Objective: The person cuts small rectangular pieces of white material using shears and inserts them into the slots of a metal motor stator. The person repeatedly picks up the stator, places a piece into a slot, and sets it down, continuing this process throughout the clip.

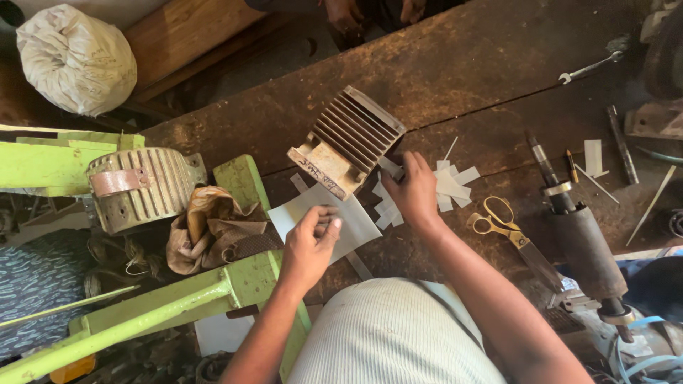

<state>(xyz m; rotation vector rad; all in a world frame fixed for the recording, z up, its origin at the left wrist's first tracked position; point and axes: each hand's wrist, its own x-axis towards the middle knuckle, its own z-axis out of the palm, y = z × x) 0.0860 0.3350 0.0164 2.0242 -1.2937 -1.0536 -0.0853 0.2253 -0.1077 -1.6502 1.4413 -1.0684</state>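
while tied, white sack (76,58) hides contents.

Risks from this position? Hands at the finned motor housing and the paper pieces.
1. The finned motor housing sits tilted, resting on the paper sheet; pulling the sheet could shift it toward the right hand.
2. The cut paper strips lie loose in a pile beside that hand; a sweep of the wrist could scatter them.
3. The left hand pinches a small piece near the bench edge, where it could drop out of reach.
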